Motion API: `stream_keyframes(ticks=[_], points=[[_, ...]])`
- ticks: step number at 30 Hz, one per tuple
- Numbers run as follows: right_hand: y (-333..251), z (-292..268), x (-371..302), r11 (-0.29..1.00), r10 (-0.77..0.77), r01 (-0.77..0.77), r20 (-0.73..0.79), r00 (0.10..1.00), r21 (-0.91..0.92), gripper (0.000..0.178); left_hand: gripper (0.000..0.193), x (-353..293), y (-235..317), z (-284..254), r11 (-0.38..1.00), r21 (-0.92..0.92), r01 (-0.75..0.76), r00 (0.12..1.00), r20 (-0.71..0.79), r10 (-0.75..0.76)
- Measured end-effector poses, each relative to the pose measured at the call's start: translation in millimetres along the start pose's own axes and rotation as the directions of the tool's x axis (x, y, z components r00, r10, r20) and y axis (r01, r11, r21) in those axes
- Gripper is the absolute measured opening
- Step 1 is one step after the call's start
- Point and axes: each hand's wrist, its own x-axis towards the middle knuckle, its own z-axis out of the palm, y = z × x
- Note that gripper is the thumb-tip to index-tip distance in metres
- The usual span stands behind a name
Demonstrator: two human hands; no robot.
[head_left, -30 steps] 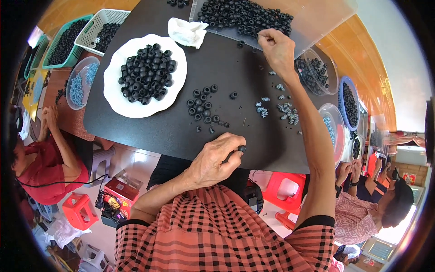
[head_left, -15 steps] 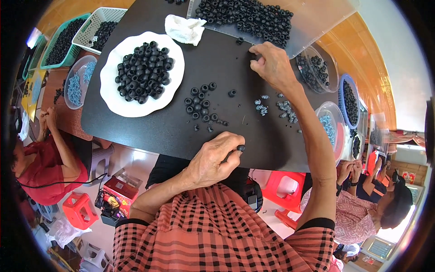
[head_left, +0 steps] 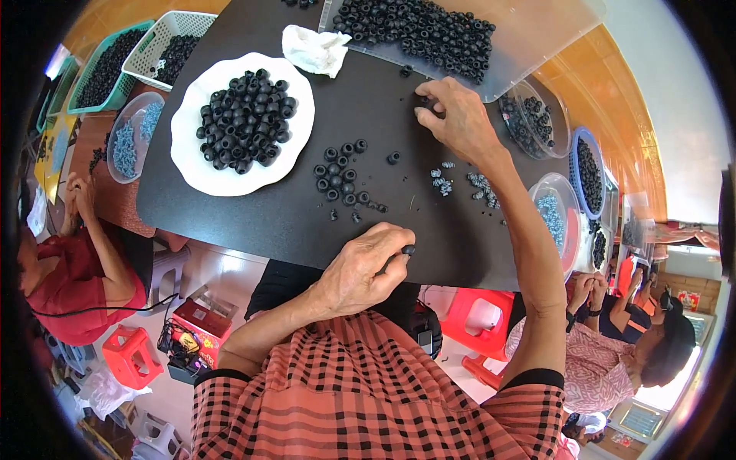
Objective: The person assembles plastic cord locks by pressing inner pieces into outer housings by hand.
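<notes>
Near the table's front edge, my left hand (head_left: 362,268) is closed with a small black bead (head_left: 409,250) between thumb and forefinger. My right hand (head_left: 465,126) reaches across the table toward the clear tray's near edge. Its thumb and forefinger are bent toward each other around a dark spot; whether that is a bead or a gap I cannot make out. Loose black beads (head_left: 335,181) lie between my hands and a scalloped white plate (head_left: 186,115), which bears a heap of black beads (head_left: 245,119). Small grey-blue coiled bits (head_left: 441,184) sit below my right wrist.
A clear tray (head_left: 537,46) of black beads stands at the back, beside a crumpled white tissue (head_left: 314,50). Clear tubs (head_left: 563,142) and a blue-rimmed basket (head_left: 576,172) line the right side. Co-workers sit at left and right; a red stool (head_left: 130,356) is on the floor.
My right hand has moved slightly nearer to me, a little away from the clear tray. My left hand holds its place with the bead.
</notes>
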Motion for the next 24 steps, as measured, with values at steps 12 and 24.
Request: stream_keyframes(ticks=[12, 24], points=[[7, 12, -5, 0.994, -0.084, 0.090, -0.086, 0.993, 0.067, 0.025, 0.021, 0, -1, 0, 1.000, 0.005, -0.006, 1.000, 0.016, 0.006], [19, 0, 17, 0.995, -0.001, 0.018, -0.176, 0.984, 0.097, 0.024, 0.019, -1, -1, 2, 1.000, 0.025, -0.010, 1.000, -0.005, 0.011]])
